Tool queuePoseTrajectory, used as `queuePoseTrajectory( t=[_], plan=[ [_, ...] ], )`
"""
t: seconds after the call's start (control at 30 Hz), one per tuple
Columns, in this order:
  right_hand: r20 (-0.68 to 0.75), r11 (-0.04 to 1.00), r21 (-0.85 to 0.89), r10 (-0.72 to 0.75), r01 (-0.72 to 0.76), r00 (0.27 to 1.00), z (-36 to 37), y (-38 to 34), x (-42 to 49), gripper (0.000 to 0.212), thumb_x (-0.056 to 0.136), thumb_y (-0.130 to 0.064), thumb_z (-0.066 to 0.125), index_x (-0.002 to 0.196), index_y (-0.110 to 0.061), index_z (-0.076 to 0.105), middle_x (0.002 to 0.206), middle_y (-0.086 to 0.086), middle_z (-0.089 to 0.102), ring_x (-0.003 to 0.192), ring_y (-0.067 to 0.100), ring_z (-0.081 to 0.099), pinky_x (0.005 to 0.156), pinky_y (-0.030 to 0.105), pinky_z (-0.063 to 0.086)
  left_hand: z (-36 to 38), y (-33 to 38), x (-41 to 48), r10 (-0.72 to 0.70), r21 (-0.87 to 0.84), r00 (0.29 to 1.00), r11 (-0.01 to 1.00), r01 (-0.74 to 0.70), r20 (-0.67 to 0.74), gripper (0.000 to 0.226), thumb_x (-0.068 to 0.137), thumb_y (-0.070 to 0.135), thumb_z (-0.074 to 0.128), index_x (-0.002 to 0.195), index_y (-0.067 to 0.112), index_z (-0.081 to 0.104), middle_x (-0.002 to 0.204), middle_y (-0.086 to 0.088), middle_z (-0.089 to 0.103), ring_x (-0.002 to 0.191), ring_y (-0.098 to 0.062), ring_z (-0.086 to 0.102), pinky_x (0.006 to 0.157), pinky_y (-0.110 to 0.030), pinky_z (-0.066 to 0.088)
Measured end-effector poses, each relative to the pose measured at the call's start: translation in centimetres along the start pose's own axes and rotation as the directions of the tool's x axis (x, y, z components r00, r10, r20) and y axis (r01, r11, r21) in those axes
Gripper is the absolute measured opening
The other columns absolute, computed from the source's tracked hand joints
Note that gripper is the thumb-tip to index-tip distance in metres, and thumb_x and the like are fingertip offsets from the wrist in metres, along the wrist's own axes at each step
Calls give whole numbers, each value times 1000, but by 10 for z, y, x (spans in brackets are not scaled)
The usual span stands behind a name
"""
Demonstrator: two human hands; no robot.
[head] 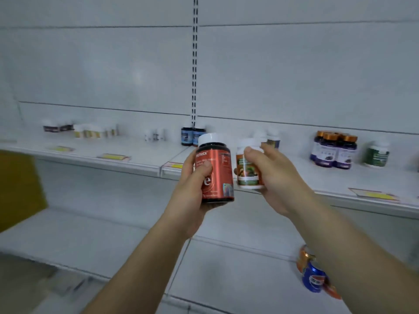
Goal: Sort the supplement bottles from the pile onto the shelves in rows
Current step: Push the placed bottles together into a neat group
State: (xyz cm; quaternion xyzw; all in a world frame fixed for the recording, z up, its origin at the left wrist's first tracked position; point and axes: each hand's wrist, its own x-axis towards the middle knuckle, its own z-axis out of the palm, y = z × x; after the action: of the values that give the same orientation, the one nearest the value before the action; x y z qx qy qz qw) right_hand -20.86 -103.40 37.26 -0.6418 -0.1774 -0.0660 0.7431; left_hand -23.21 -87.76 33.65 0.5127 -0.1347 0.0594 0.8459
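Far left: a blurred yellow-brown shape cuts in at the frame edge, and I cannot tell what it is.
Upper shelf: it spans the whole width, with price tags along its front lip. On the left half the bottles stand at the back, so the front strip is bare.
Dark pair: blurred, at the back left.
Yellow-label row: white bottles close together, just right of the dark pair.
Small white bottles: a short cluster with open shelf on either side.
Blue pair: two dark bottles side by side at the foot of the slotted upright.
Left hand: its fingers are wrapped round the red bottle, held upright in the air in front of the shelf lip, white cap up.
Right hand: its fingers grasp the white bottle, upright, just beside the red bottle without touching it.
Purple group: orange-capped bottles bunched together, well right of the hands.
Green bottle: stands alone just right of the purple group.
Lower shelf: a wide bare surface on the left.
Pile: blue and orange bottles lie on the lower shelf, partly hidden by the right forearm.
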Motion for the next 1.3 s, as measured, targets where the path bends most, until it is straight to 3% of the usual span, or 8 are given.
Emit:
queuePoseTrajectory(
  t=[0.3,0.4,0.57,0.63,0.77,0.93,1.13,1.3],
  plan=[
    [259,994,106,-11,-17,966,84,3,10,13,83,-29,63,93,-21,66,82,2,71,69,16,67,60,31,52,-58,61,-44,136,110,972,987,-117,-189,55,65,40,63,119,39,53,107,-6,67,86,-25,69,61,-40,55],
    [262,995,102,-16,-11,965,92,1,12,27,76,-33,65,99,-19,65,85,3,72,72,17,68,60,31,52,-66,66,-43,143,113,974,986,-124,-175,51,65,39,62,115,41,55,104,-4,69,85,-24,70,60,-40,55],
    [132,998,60,-28,20,991,63,-7,1,12,84,-31,64,94,-25,67,89,1,72,77,16,68,63,32,52,-36,49,-25,107,104,992,989,-101,-59,58,67,41,62,124,37,50,106,-2,69,88,-23,69,62,-40,55],
    [36,999,18,-32,32,999,34,-14,-9,19,76,-37,66,94,-32,68,92,-2,71,81,14,68,68,34,53,-9,35,-19,89,98,996,991,-89,6,58,68,42,61,124,36,49,106,-1,69,88,-22,69,61,-40,55],
    [-165,992,-124,-26,5,986,-47,-42,-42,82,62,-50,68,134,-17,48,119,5,64,104,22,64,95,49,49,63,-2,-11,36,55,992,998,-44,123,64,63,44,64,125,36,49,102,3,69,86,-20,70,60,-39,55],
    [-381,972,-233,-121,31,917,-184,-84,-121,34,66,-42,67,96,-27,67,94,0,72,88,20,69,81,43,54,189,-65,-22,-43,-16,958,999,50,282,61,68,41,62,128,39,47,107,2,67,87,-18,70,62,-40,56],
    [-543,899,-433,-208,-60,813,-334,-144,-241,37,57,-56,67,90,-39,69,99,-5,73,97,20,68,94,50,49,365,-149,-70,-98,-48,898,990,131,430,41,95,26,48,133,38,41,110,0,64,86,-15,70,69,-39,59],
    [-647,878,-457,-218,-144,731,-434,-183,-322,29,64,-51,66,90,-39,68,94,-4,73,90,20,70,89,52,52,487,-199,-115,-147,-39,809,978,206,570,43,78,33,61,117,46,47,91,5,72,84,-19,71,67,-38,58]
  ],
)
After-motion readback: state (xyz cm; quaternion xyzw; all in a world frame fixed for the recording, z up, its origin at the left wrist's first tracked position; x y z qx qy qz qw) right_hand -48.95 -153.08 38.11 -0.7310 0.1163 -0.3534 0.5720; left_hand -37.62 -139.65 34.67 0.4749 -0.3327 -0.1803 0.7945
